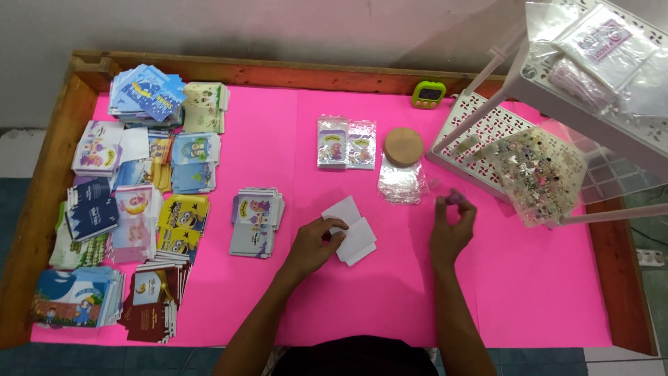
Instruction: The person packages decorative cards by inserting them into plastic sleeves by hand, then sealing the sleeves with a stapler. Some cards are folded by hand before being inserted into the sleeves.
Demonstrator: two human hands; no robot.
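Observation:
My left hand (313, 245) rests on the pink table cover (529, 278), its fingers pinching the edge of a small stack of white cards (352, 230). To the right, my right hand (451, 230) is raised slightly, fingertips closed on a tiny purple bead-like piece (455, 198). A pile of clear plastic sleeves (401, 181) lies just beyond that hand, with a round cork lid (403, 146) behind it. Two small packed sleeves with printed cards (346, 143) lie near the table's middle back.
Many stacks of colourful printed cards (132, 202) fill the left side; one stack (256, 221) sits left of my left hand. A white perforated rack (529, 132) with a bead-filled bag (539, 170) stands at right. A green timer (428, 94) is by the wooden rim (278, 69).

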